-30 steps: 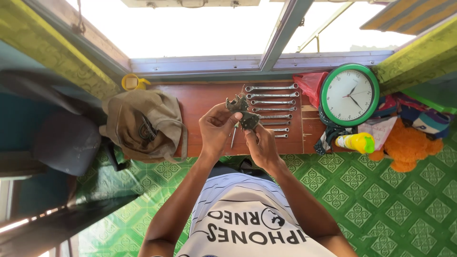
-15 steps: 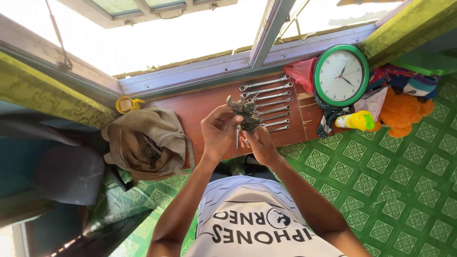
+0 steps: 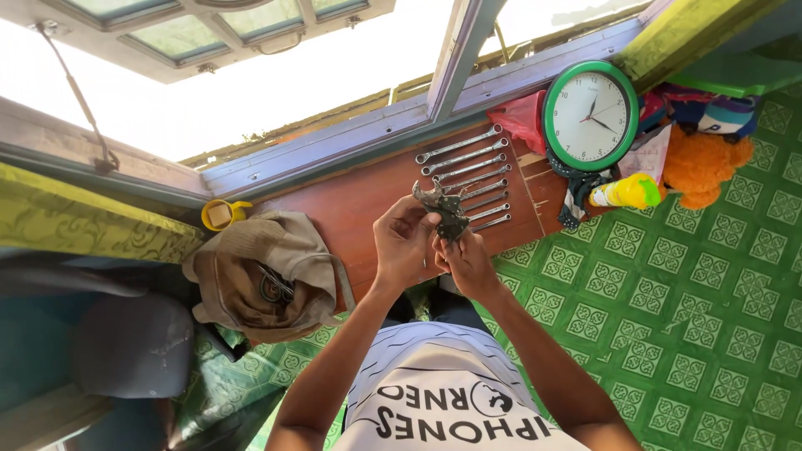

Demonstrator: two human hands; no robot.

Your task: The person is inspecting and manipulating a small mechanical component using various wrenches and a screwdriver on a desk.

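Both hands' grip was closed on one dark metal part, held up over the near edge of the table: left hand pinching it from the side with fingers curled, right hand clenched on its lower end. The part was irregular, dull grey, its exact shape hard to read. The image appeared upside down, the person's white printed shirt at the bottom. Table reddish-brown wood, set against an open window frame. Green patterned floor to one side. Brown cloth bag slumped on the table's end. Round green-rimmed wall clock lay beside the table. Row of silver spanners lay parallel on the table, just beyond the held part. Orange soft toy near the clock. Yellow cup beside the bag
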